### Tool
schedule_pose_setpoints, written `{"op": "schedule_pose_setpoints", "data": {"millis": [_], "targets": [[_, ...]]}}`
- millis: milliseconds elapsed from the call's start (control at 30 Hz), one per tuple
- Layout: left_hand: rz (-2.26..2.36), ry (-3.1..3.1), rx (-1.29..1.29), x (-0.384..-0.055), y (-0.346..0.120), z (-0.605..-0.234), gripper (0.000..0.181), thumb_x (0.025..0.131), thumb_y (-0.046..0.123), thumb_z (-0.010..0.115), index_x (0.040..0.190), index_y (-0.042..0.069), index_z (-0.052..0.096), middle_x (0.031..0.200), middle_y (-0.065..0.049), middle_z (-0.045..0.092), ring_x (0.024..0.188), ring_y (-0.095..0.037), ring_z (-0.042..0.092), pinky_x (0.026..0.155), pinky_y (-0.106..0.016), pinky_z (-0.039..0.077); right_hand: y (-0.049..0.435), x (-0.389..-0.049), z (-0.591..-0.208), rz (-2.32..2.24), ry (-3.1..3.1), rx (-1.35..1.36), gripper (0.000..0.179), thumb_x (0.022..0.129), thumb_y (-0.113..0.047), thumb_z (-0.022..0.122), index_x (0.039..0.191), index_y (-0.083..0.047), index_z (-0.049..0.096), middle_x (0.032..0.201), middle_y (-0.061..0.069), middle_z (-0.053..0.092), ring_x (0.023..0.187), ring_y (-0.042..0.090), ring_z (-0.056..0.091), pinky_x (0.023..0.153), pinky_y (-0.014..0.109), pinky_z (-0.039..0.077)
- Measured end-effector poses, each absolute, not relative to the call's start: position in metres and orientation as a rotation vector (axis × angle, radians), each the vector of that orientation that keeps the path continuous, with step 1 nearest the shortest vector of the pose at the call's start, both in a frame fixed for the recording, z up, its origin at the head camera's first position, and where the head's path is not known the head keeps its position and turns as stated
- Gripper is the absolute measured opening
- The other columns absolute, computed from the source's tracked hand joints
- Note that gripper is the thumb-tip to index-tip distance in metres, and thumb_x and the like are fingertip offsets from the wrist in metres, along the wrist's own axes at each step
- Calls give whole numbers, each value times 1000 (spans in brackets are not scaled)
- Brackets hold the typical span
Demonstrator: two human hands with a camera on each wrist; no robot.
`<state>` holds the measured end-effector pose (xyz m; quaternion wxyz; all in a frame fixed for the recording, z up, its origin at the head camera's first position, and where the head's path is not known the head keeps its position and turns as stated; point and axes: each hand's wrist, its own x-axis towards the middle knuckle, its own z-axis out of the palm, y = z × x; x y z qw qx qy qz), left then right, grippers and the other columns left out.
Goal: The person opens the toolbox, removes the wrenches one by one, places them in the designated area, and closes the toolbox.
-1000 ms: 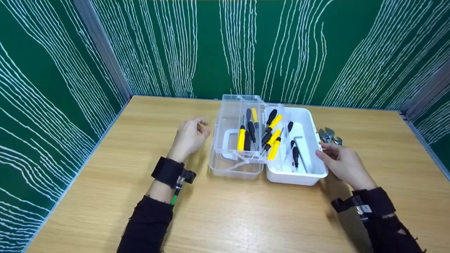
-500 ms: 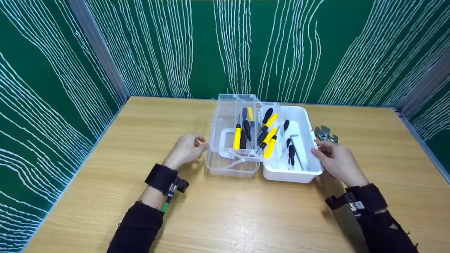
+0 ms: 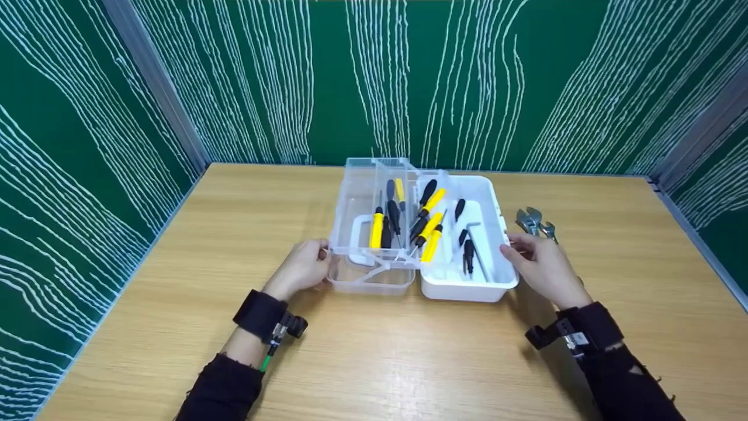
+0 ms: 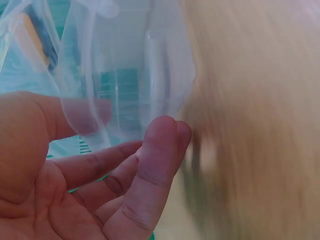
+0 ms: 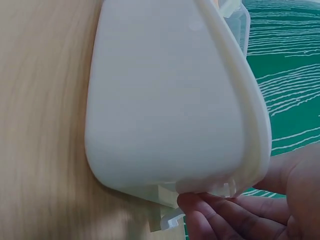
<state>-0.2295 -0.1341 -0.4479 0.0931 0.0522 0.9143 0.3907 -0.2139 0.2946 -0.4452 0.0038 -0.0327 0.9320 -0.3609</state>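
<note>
An opened toolbox has a white base on the right and a clear lid laid back on the left. Above the lid hangs a clear tray; yellow and black screwdrivers lie across the trays. Inside the base are black-handled tools and a grey hex key. My left hand holds the lid's left side, its thumb seen through the clear plastic in the left wrist view. My right hand grips the base's right rim, thumb on top and fingertips beneath, beside a latch.
Adjustable wrenches lie on the wooden table just behind my right hand. Green panels with white lines stand at the back and sides.
My left hand has come down and right onto the lid's left side. The right hand keeps its grip on the base, and the toolbox appears slightly farther left in the view.
</note>
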Motion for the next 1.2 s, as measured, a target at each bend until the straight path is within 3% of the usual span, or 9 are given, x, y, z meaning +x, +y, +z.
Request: {"op": "schedule_pose_setpoints", "data": {"millis": [100, 200, 367, 733, 900, 967, 1100, 1200], "targets": [[1186, 2708, 128, -226, -137, -449, 23, 108, 4, 47, 116, -1, 68, 88, -10, 65, 62, -18, 67, 54, -26, 58, 291, -214, -447, -1145, 2924, -112, 53, 112, -34, 58, 150, 3, 57, 128, 26, 72, 115, 36, 68, 92, 36, 58], [1208, 2696, 110, -224, -140, -449, 24, 109, 4, 46, 121, -1, 67, 92, -12, 66, 63, -18, 66, 56, -29, 61, 288, -214, -449, -1167, 2927, -125, 52, 112, -33, 59, 150, 2, 58, 127, 25, 72, 114, 35, 69, 88, 27, 56], [1215, 2694, 100, -220, -146, -448, 37, 110, 5, 46, 142, -1, 61, 100, -16, 68, 65, -20, 67, 59, -33, 63, 284, -211, -449, -1213, 2904, -126, 52, 112, -32, 59, 151, 2, 57, 127, 24, 72, 114, 34, 68, 87, 23, 52], [1233, 2701, 85, -216, -161, -449, 37, 111, 5, 40, 141, -6, 58, 107, -22, 68, 71, -22, 71, 69, -33, 66, 267, -208, -454, -1298, 2846, -102, 52, 111, -31, 59, 152, 1, 56, 132, 23, 70, 118, 34, 66, 101, 44, 56], [1198, 2741, 104, -214, -166, -446, 42, 111, 7, 41, 149, -3, 57, 123, -28, 71, 90, -29, 75, 80, -37, 65, 265, -208, -455, -1309, 2840, -133, 50, 111, -31, 61, 149, 2, 59, 132, 23, 72, 118, 35, 68, 105, 50, 57], [1167, 2767, 132, -213, -167, -445, 44, 110, 8, 42, 150, -3, 56, 129, -28, 71, 95, -31, 75, 81, -37, 64, 265, -208, -455, -1316, 2840, -138, 50, 110, -31, 62, 148, 2, 61, 131, 24, 72, 118, 35, 69, 106, 52, 57], [1160, 2776, 145, -213, -167, -441, 46, 110, 9, 43, 153, -5, 52, 131, -29, 71, 91, -31, 74, 76, -35, 62, 266, -208, -456, -1340, 2829, -139, 49, 110, -31, 62, 147, 1, 62, 132, 24, 73, 119, 35, 69, 107, 53, 57], [1158, 2779, 156, -213, -165, -438, 48, 111, 12, 43, 155, -6, 49, 134, -31, 69, 98, -33, 74, 81, -36, 62, 267, -208, -456, -1352, 2819, -135, 49, 110, -31, 62, 148, 1, 61, 131, 23, 73, 118, 34, 69, 106, 51, 57]]}}
